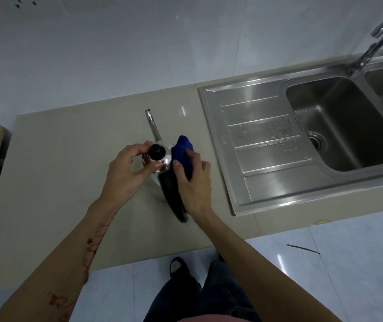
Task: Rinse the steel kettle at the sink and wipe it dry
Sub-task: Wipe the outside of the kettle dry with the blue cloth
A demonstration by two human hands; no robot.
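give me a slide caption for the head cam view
Left hand steadies the steel kettle by its lid knob on the counter while right hand wipes it with a blue cloth.

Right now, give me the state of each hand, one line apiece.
Left hand: fingers closed around the kettle lid by its black knob.
Right hand: closed on the blue cloth, pressed against the steel kettle.

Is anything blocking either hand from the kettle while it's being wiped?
Nothing visible. The left hand grips the shiny steel kettle around its black lid knob; the right hand presses a dark blue cloth against its side, on the beige countertop.
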